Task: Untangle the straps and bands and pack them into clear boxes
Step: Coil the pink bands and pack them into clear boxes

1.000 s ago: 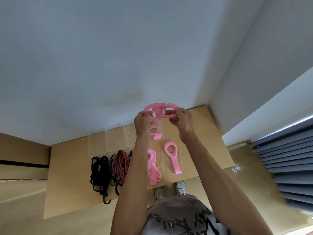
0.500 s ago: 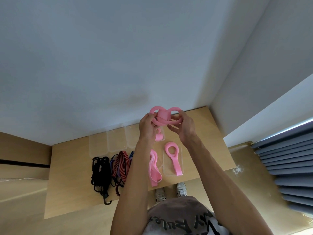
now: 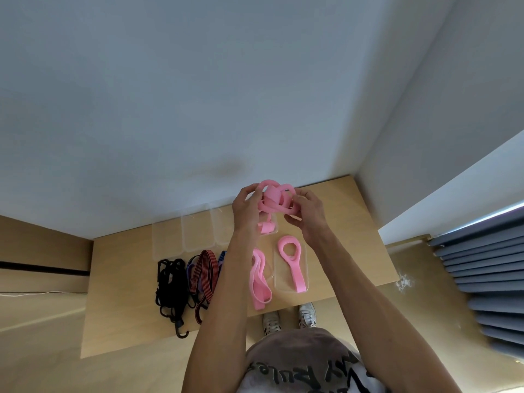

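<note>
- Both your hands are raised above the table [image 3: 354, 251], just right of the frame's centre, working one tangled pink band [image 3: 276, 199].
- Your left hand [image 3: 246, 208] grips the left side of that band, thumb and fingers curled around its loops.
- Your right hand [image 3: 307, 214] grips the right side of it, fingers curled in toward the knot.
- The band is bunched into several crossing loops between the two hands, held in the air against the white wall [image 3: 198, 95].
- Under your hands, a clear box [image 3: 273, 229] holds a small rolled pink band [image 3: 266, 226]; your left wrist hides part of it.
- Lower down, right of centre, another clear box [image 3: 304, 268] holds a folded pink band [image 3: 292, 265] with a round loop at its upper end.
- Just left of that box, a looser pink band [image 3: 259, 282] lies partly on another clear box, its lower end reaching the table's near edge.
- Left of your left forearm lie a red striped strap [image 3: 204, 273] and, further left, a tangle of black cords [image 3: 170, 285] with a hook at the bottom.
- Above those, three empty clear boxes [image 3: 195, 234] sit side by side near the wall.
- Your shoes [image 3: 289, 317] show below the table edge.
</note>
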A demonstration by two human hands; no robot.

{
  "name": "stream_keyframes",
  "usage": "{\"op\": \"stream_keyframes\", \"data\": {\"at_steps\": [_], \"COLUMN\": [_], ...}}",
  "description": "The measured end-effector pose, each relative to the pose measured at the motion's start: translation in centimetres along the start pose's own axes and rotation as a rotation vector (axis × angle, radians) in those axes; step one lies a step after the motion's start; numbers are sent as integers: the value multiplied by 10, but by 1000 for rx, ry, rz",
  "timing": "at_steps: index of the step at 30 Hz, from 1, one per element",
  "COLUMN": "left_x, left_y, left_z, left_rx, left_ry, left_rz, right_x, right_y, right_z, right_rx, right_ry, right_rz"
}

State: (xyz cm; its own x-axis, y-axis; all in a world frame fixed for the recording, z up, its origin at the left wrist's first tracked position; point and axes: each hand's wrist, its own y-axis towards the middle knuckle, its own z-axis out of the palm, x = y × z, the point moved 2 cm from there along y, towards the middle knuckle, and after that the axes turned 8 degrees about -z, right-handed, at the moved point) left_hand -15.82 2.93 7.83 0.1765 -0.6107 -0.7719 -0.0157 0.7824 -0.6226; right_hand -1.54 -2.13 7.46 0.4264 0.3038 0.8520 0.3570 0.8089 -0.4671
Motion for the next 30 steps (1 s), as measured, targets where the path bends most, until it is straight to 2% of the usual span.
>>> {"op": "stream_keyframes", "data": {"at_steps": [3,6,9,11,13,18,21,25,30], "left_x": [1,2,8,17,25,29,31,45,67], "left_y": [2,1,2,3,7,32,47,57,75], "left_z": [0,0,-3,-5,-10,-29,-36,-48,-69], "left_rx": [-87,-129,-83,-59,-102,-225,-224,-71,-96], "left_ry": [68,54,4,61,129,110,123,64,206], "left_rz": [43,50,36,22,-3,-32,-55,-114,-85], "right_x": [-2,-7,-10,-12,-17,-35,-44,-72,-103], "right_y": [2,5,11,14,15,21,29,37,39], "right_z": [-3,-2,3,6,9,16,25,37,54], "right_rx": [99,185,111,83,114,212,97,-51,-224], "right_ry": [33,-105,-185,-215,-261,-333,-319,-232,-440], "right_rz": [18,-29,-50,-20,2,-11,27,43,75]}}
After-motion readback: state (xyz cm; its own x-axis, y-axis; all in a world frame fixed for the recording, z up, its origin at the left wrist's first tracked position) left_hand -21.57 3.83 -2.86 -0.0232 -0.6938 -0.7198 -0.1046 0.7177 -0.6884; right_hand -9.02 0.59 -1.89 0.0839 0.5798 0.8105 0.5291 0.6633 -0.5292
